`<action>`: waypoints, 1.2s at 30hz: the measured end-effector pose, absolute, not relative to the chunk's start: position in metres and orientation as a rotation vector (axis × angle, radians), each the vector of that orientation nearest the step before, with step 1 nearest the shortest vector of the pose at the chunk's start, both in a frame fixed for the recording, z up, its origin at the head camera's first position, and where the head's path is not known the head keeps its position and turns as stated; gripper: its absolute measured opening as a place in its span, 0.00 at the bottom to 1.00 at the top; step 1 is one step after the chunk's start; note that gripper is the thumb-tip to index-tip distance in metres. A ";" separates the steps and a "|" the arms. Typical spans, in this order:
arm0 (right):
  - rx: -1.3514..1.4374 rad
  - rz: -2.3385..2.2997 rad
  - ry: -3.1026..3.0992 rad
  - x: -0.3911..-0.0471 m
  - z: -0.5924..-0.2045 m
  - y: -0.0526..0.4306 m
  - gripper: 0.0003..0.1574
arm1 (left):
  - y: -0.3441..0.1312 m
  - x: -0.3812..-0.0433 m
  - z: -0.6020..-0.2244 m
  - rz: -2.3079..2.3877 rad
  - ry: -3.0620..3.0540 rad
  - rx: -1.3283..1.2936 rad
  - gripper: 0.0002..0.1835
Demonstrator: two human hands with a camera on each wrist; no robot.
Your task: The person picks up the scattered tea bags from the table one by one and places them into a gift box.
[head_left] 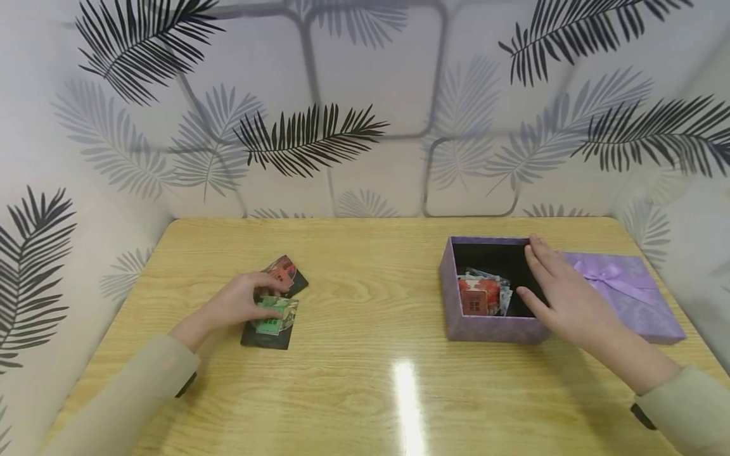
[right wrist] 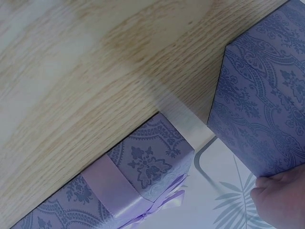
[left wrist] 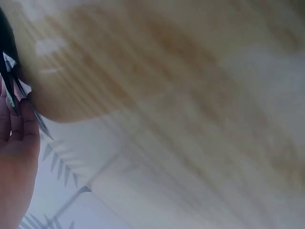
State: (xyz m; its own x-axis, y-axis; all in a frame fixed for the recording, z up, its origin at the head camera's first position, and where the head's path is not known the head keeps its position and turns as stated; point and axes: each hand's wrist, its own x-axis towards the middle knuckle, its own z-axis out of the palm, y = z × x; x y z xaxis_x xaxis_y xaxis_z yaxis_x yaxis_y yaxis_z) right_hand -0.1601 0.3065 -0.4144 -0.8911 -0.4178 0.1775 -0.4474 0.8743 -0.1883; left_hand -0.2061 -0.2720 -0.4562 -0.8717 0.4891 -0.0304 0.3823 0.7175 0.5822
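On the left of the table, my left hand (head_left: 245, 299) pinches a dark card with a green label (head_left: 272, 324), thumb over its upper part. Just behind it lies a dark card with a red label (head_left: 285, 276), partly covered by the fingers. In the left wrist view, thin dark edges show at the fingers (left wrist: 16, 119). My right hand (head_left: 561, 294) rests with extended fingers along the right rim of an open purple box (head_left: 496, 329). Inside the box, a red picture card (head_left: 476, 297) lies over several others against the left side.
A purple patterned lid (head_left: 639, 297) with a ribbon bow lies right of the box, partly behind the right forearm. The wooden table (head_left: 365, 285) runs back to a wall with leaf-patterned covering (head_left: 371, 171).
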 end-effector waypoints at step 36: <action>0.647 0.292 -2.960 -0.160 -0.411 0.304 0.53 | -0.248 -0.196 -0.431 1.082 2.918 0.515 0.04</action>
